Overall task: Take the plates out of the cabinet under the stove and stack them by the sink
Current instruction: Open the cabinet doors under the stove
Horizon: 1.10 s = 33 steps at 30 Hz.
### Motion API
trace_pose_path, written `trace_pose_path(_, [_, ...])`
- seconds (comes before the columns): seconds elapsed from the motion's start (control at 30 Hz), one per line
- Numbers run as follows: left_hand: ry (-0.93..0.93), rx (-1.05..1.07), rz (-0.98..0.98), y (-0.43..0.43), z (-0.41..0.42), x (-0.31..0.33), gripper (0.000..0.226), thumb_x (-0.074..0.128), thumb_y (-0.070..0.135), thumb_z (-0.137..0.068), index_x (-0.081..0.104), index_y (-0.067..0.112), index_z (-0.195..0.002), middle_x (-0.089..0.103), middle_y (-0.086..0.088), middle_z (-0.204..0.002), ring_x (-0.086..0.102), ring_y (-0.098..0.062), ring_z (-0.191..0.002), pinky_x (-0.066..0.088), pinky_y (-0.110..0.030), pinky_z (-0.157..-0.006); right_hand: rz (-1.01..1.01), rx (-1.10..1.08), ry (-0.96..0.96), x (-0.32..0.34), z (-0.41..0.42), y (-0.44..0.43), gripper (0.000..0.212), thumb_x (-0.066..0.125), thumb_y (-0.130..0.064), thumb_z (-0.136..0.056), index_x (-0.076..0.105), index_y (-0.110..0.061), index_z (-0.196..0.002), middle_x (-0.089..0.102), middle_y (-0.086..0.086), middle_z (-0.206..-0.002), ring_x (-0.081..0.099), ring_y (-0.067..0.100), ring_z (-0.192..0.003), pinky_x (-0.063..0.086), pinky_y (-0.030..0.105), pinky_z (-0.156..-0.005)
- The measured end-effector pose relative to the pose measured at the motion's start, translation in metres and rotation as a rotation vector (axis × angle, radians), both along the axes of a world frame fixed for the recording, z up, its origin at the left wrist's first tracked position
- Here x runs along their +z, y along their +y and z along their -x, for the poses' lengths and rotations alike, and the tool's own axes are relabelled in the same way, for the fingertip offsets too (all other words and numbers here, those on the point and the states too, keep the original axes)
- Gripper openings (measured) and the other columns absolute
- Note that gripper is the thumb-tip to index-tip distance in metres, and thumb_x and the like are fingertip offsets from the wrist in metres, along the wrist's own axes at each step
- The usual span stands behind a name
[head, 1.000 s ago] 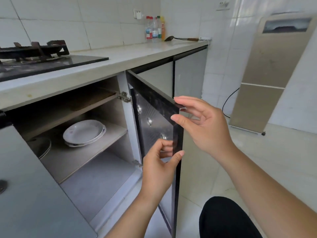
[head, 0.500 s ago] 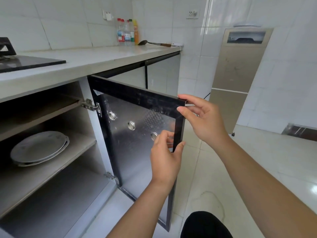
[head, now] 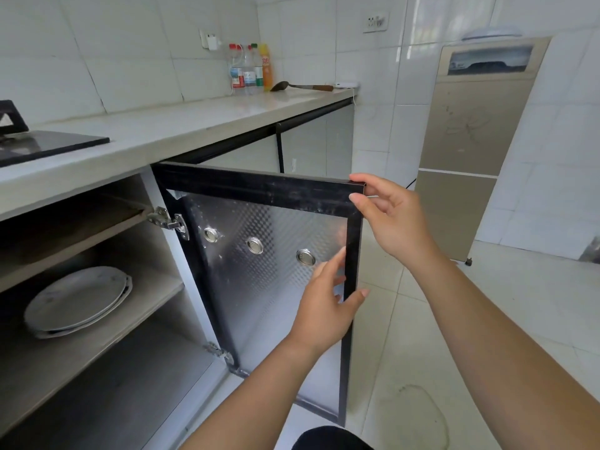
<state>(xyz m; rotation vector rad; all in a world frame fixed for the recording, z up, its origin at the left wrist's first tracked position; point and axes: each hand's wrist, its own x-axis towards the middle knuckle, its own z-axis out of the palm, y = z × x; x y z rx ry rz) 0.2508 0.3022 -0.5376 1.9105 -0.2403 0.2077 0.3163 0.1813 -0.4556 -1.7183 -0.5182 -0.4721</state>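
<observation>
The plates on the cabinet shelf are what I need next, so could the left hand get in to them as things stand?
Probably yes. The door is swung wide, and nothing stands between the opening and the plates on the shelf. The left hand is on the door's edge, so it must let go first.

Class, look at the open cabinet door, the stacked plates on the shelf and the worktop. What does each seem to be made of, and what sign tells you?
Cabinet door: likely embossed sheet metal in a glossy black frame; it shows a chequered sheen.
Plates: probably glazed ceramic; white, smooth, thin rims.
Worktop: perhaps stone or tile; pale, flat, faintly glossy.
</observation>
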Motion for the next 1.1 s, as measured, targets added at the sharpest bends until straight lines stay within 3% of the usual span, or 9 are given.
trace_pose_path(0.1, [0.019, -0.018, -0.076, 0.001, -0.009, 0.002, 0.063, 0.062, 0.025, -0.088, 0.03, 0.046, -0.138, 0.042, 0.033, -0.121, 0.044, 0.02, -0.104, 0.037, -0.002, -0.08, 0.003, -0.013, -0.01, 0.0, -0.011, -0.001, 0.03, 0.061, -0.018, -0.088, 0.062, -0.045, -0.099, 0.066, -0.013, -0.093, 0.067, 0.007, -0.091, 0.052, 0.036, -0.09])
trace_pose_path(0.2, [0.015, -0.002, -0.096, 0.001, -0.016, 0.004, 0.06, 0.06, 0.026, -0.089, 0.031, 0.043, -0.139, 0.041, 0.029, -0.125, 0.043, 0.017, -0.103, 0.033, -0.003, -0.085, 0.017, -0.025, -0.012, 0.0, -0.018, -0.003, 0.029, 0.062, -0.018, -0.088, 0.063, -0.045, -0.101, 0.067, -0.011, -0.095, 0.066, 0.006, -0.09, 0.053, 0.037, -0.09])
trace_pose_path(0.33, [0.009, -0.006, -0.119, 0.004, -0.021, 0.008, 0.053, 0.058, 0.024, -0.09, 0.037, 0.044, -0.135, 0.043, 0.036, -0.113, 0.044, 0.019, -0.101, 0.034, -0.001, -0.081, 0.028, -0.042, -0.014, -0.002, -0.024, -0.003, 0.025, 0.061, -0.018, -0.088, 0.065, -0.034, -0.108, 0.068, -0.006, -0.097, 0.066, 0.006, -0.089, 0.053, 0.04, -0.09])
trace_pose_path(0.47, [0.014, 0.061, -0.151, 0.011, -0.026, 0.006, 0.046, 0.059, 0.027, -0.089, 0.044, 0.035, -0.132, 0.052, 0.013, -0.124, 0.05, 0.0, -0.107, 0.038, -0.014, -0.09, 0.035, -0.073, -0.03, -0.002, -0.022, -0.001, 0.026, 0.06, -0.019, -0.089, 0.064, -0.034, -0.109, 0.066, -0.017, -0.098, 0.067, 0.009, -0.091, 0.052, 0.04, -0.09])
trace_pose_path(0.57, [0.003, 0.124, -0.174, 0.024, -0.026, 0.006, 0.043, 0.058, 0.03, -0.089, 0.047, 0.032, -0.13, 0.055, 0.011, -0.12, 0.053, -0.004, -0.109, 0.042, -0.022, -0.093, 0.057, -0.085, -0.038, -0.001, -0.021, -0.001, 0.026, 0.06, -0.02, -0.089, 0.063, -0.037, -0.108, 0.065, -0.008, -0.108, 0.067, 0.013, -0.094, 0.052, 0.036, -0.09])
trace_pose_path(0.7, [0.013, 0.203, -0.182, 0.059, -0.012, 0.008, 0.036, 0.06, 0.028, -0.088, 0.053, 0.027, -0.124, 0.059, 0.011, -0.111, 0.057, -0.007, -0.105, 0.043, -0.022, -0.092, 0.147, -0.145, -0.068, 0.006, -0.017, 0.0, 0.025, 0.063, -0.018, -0.087, 0.065, -0.021, -0.111, 0.058, -0.004, -0.107, 0.063, 0.013, -0.097, 0.044, 0.008, -0.081])
trace_pose_path(0.83, [0.016, 0.324, -0.275, 0.11, 0.016, 0.011, 0.034, 0.061, 0.03, -0.087, 0.055, 0.027, -0.121, 0.061, 0.011, -0.112, 0.057, -0.008, -0.104, 0.039, -0.018, -0.087, 0.154, -0.253, -0.213, 0.014, 0.0, 0.017, 0.028, 0.067, -0.025, -0.084, 0.066, -0.017, -0.11, 0.058, -0.003, -0.113, 0.054, 0.009, -0.107, 0.044, 0.022, -0.095])
trace_pose_path(0.93, [0.018, 0.417, -0.36, 0.149, 0.044, 0.019, 0.036, 0.059, 0.031, -0.089, 0.053, 0.027, -0.124, 0.06, 0.01, -0.117, 0.054, -0.005, -0.105, 0.037, -0.018, -0.087, 0.193, -0.284, -0.333, 0.021, 0.018, 0.044, 0.028, 0.067, -0.025, -0.083, 0.067, -0.015, -0.109, 0.061, -0.002, -0.113, 0.05, 0.002, -0.103, 0.034, 0.007, -0.093])
trace_pose_path(1.1, [0.002, 0.567, -0.445, 0.209, 0.102, 0.035, 0.037, 0.056, 0.034, -0.09, 0.051, 0.026, -0.126, 0.058, 0.009, -0.124, 0.053, -0.008, -0.115, 0.041, -0.025, -0.097, 0.156, -0.116, -0.36, 0.019, 0.048, 0.111, 0.027, 0.069, -0.023, -0.083, 0.068, -0.014, -0.108, 0.059, -0.007, -0.109, 0.051, -0.002, -0.101, 0.037, 0.009, -0.094])
